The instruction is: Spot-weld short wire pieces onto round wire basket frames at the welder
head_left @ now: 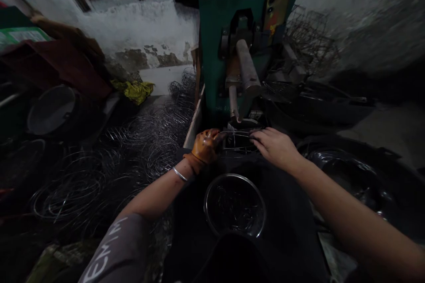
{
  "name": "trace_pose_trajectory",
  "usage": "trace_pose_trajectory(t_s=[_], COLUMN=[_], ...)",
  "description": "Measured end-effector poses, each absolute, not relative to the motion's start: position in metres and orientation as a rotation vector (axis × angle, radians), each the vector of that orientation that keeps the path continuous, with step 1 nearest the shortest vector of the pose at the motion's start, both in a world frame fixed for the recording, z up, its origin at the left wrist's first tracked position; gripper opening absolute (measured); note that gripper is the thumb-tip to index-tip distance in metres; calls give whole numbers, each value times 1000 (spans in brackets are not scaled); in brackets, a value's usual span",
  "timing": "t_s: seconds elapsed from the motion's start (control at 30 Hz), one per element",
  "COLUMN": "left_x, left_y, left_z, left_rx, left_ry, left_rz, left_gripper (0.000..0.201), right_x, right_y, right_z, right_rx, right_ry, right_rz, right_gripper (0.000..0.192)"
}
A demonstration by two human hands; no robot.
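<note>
My left hand (206, 145), in an orange glove with a metal bangle at the wrist, grips the left side of a thin wire piece (236, 135) under the head of a green machine (247, 26). On the wire's right side my bare right hand (272, 145) presses down with its fingertips. The wire lies just below the machine's grey arm (247, 70) and its lower tip. Between my forearms, nearer to me, stands a round metal bowl (235, 204) with small wire pieces inside.
Many wire rings (109, 163) lie heaped on the floor at the left. A tangle of wire frames (310, 37) sits behind the machine on the right. A dark round pan (51, 110), a yellow cloth (136, 89) and a dark tub (348, 172) surround the workplace.
</note>
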State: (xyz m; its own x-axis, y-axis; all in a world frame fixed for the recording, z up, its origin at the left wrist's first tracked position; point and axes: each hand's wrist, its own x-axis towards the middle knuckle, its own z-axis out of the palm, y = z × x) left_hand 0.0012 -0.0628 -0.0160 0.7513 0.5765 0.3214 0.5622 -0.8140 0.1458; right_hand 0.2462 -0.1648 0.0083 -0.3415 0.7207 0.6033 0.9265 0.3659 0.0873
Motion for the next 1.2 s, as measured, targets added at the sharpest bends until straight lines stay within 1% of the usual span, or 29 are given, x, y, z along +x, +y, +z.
trace_pose_trajectory(t_s=[0.2,0.3,0.43,0.57,0.7,0.8,0.9,1.0,1.1,1.2], left_x=[6,4,2,1,4,7,8,11,17,22], left_y=[-61,-61,-58,-57,-64,-70,-70,-70,-71,-73], left_z=[-20,-21,-19,-16,-16,-20,-24,-22,-16,-12], left_rx=[2839,2862,2924,2942,2880,2825,2835,2853,2828,2768], left_ry=[1018,987,913,873,1028,1105,1131,1200,1255,1331], left_rz=[572,585,620,617,707,764,701,559,459,416], left_gripper=[65,65,57,55,62,58,54,58,60,60], right_x=[220,230,259,270,261,256,254,251,242,225], right_y=[-172,-168,-152,-138,-138,-143,-148,-151,-153,-154], right_z=[2,9,27,34,31,28,25,20,13,5], right_rx=[-1516,-1520,-1442,-1514,-1584,-1591,-1546,-1494,-1511,-1621], right_ry=[-2082,-2217,-2420,-2459,-2404,-2358,-2385,-2355,-2227,-2140], right_rz=[-720,-680,-593,-527,-494,-496,-514,-569,-579,-560], right_gripper=[15,15,13,15,16,16,18,23,20,18])
